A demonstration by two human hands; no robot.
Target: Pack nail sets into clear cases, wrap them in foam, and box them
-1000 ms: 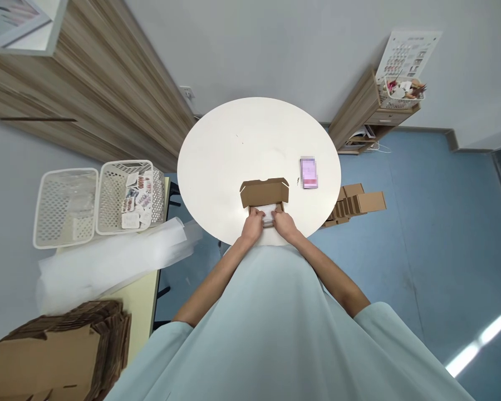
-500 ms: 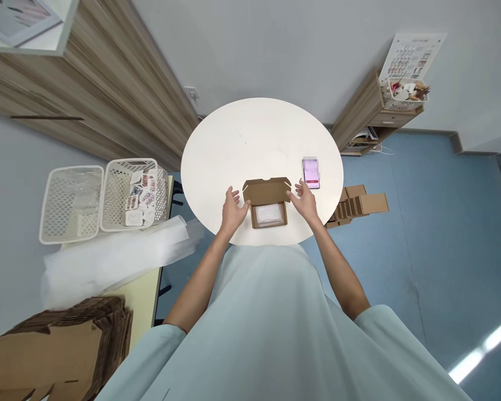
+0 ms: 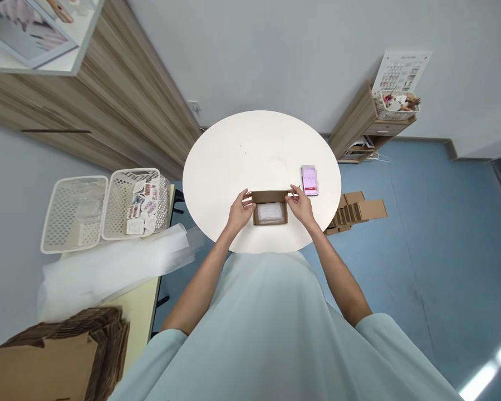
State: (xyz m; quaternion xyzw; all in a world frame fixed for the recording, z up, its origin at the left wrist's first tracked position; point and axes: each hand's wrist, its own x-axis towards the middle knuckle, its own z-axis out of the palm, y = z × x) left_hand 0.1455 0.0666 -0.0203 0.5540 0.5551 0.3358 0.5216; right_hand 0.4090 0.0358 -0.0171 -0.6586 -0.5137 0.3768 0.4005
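A small brown cardboard box lies near the front edge of the round white table. Its lid stands up at the back, and a package in clear-looking white wrap fills the inside. At the box's left end, my left hand grips the lid's side with curled fingers. My right hand does likewise at the right end, thumb toward the box wall. To the right, beyond my right hand, lies a phone with a lit screen.
Folded boxes are piled right of the table, lower down. On the left side table stand two white baskets, one holding printed cards. Nearby lie white wrapping sheets and stacked flat cardboard.
The lid has swung from leaning back to more upright, and its side flaps have folded inward. Both hands have closed in on its ends. My view has tilted slightly up.
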